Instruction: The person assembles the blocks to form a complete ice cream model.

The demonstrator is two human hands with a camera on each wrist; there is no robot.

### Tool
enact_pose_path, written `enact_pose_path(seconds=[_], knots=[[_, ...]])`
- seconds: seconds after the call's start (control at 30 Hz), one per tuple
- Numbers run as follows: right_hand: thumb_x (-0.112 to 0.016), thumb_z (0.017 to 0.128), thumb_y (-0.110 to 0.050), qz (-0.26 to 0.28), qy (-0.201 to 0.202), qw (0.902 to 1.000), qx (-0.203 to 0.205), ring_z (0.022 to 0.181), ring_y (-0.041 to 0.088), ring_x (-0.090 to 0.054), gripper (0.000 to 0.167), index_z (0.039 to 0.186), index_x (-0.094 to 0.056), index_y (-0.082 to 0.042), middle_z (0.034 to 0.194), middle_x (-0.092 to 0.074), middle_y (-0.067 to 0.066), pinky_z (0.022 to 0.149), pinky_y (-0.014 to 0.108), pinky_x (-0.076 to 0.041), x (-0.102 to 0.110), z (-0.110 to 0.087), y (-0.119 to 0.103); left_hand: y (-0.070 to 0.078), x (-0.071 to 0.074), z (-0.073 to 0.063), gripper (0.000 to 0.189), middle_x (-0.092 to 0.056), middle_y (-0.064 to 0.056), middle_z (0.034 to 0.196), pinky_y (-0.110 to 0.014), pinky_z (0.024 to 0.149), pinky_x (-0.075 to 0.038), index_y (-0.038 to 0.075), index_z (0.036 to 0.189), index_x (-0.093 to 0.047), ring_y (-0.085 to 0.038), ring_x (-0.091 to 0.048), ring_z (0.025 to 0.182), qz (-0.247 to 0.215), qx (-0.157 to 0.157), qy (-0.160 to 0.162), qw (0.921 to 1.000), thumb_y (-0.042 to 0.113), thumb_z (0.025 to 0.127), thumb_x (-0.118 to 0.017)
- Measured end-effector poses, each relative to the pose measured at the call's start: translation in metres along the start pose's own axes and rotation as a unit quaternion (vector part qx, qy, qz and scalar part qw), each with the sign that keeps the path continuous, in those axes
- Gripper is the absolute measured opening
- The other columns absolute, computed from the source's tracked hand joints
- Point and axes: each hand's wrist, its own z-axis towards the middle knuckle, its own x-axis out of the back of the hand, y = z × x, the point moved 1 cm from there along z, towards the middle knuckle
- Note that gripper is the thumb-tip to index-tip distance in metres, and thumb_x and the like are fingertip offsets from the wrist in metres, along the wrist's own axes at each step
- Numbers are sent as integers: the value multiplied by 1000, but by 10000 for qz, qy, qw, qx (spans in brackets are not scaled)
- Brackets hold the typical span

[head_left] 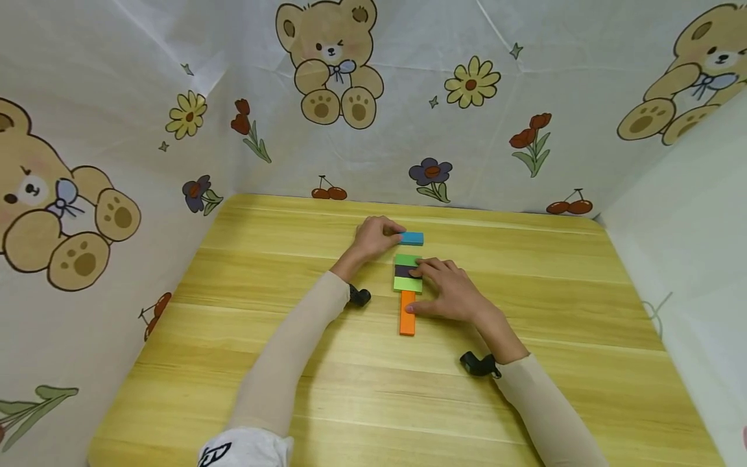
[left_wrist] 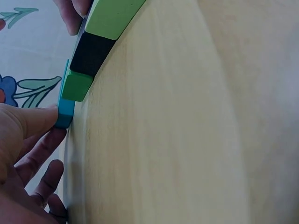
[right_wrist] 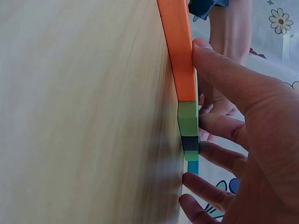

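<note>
At the left end of a small blue block [head_left: 413, 239], my left hand [head_left: 373, 239] pinches it between thumb and fingers; the block lies flat on the table. Nearer to me is a row of touching blocks: a green block [head_left: 406, 259], a black block [head_left: 405, 272], a light green block [head_left: 407, 284] and, set lengthwise, an orange block [head_left: 406, 324]. My right hand [head_left: 455, 292] rests over the row from the right, fingers spread. Its thumb touches the orange block and fingertips touch the black and green blocks. A gap separates the blue block from the green one.
The wood-grain table [head_left: 362, 402] carries the blocks. White cloth walls [head_left: 403, 143] with printed bears and flowers stand behind it and at both sides. Small black cameras [head_left: 478, 364] sit at both wrists. A pale cord [head_left: 659, 311] hangs at the right wall.
</note>
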Motion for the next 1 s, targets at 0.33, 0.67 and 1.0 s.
enact_pose_path(seconds=[0.33, 0.67, 1.0], knots=[[-81, 86, -67, -54, -15, 10000, 25, 148, 45, -44, 81, 152, -60, -25, 170, -45, 9, 116, 70, -36, 0, 0, 2, -1, 3, -4, 21, -77, 1, 131, -60, 122, -30, 27, 122, -84, -26, -65, 129, 7, 55, -157, 9999, 31, 103, -75], [-83, 86, -65, 33, -3, 10000, -29, 149, 44, -42, 79, 151, -61, -27, 169, -45, 6, 118, 70, -35, -1, 0, 3, 2, 3, -9, 17, -79, 2, 126, -61, 119, -29, 28, 116, -85, -24, -67, 123, 128, -10, -327, 9994, 32, 101, -77], [-83, 85, -67, 13, -13, 10000, -37, 149, 44, -42, 80, 151, -61, -26, 168, -45, 7, 118, 70, -34, -1, 2, 2, 0, 5, -15, 19, -79, 2, 127, -60, 123, -28, 27, 119, -84, -23, -68, 122, 11, 42, -461, 9989, 31, 102, -77]])
